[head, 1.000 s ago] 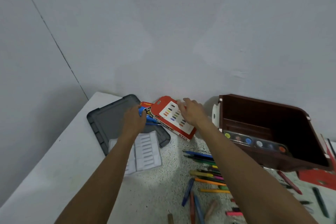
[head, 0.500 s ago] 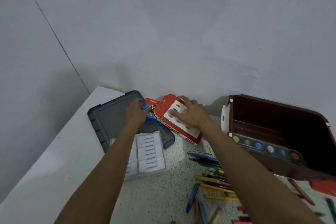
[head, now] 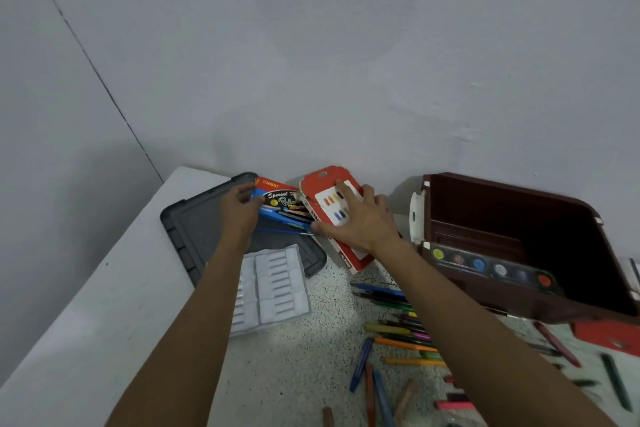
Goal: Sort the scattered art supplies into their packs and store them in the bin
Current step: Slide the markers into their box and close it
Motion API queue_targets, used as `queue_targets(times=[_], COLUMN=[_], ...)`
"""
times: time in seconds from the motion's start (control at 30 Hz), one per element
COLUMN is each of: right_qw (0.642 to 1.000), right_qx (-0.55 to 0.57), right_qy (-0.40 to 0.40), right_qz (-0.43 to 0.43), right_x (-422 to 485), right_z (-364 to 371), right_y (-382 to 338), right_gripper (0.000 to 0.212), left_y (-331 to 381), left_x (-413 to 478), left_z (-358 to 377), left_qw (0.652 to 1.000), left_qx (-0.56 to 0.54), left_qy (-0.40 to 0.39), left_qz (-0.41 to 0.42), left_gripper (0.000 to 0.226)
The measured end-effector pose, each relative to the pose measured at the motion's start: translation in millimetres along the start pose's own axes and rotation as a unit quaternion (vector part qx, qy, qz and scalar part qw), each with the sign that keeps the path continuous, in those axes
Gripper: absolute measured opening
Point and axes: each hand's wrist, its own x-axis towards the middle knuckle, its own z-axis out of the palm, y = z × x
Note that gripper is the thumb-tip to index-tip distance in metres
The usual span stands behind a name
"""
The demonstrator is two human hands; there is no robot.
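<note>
While two hands hold two packs, one bin

Two hands, one bin, one lid, one tray.

We saw a speckled table carrying a grey lid, a white tray partly on it, a red pack, a brown bin and scattered pens.
</note>
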Motion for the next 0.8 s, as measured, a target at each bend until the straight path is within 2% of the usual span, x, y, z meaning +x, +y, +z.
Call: queue_targets(times=[0.33,0.53,0.8], right_qw=[0.993,0.986,0.981], right_qx=[0.029,0.03,0.013], right_qy=[-0.011,-0.025,-0.031], right_qz=[0.111,0.161,0.192], right_x=[-31.0,-35.2,-40.1], right_z=[6.1,18.8,35.0], right_y=[1.1,-2.1,0.9], right_gripper=[0.107,0.107,0.098], left_y=[-0.6,-6.6,-17.9], left_x=[-6.5,-13.1,-12.2], left_z=[-34.5,-57.7,-74.7], left_qw=[0.987,0.984,0.986], left_qx=[-0.127,-0.129,-0.048], left_qy=[0.098,0.119,0.157], left_qz=[-0.023,-0.035,-0.044], left_gripper=[0.036,0.037,0.039])
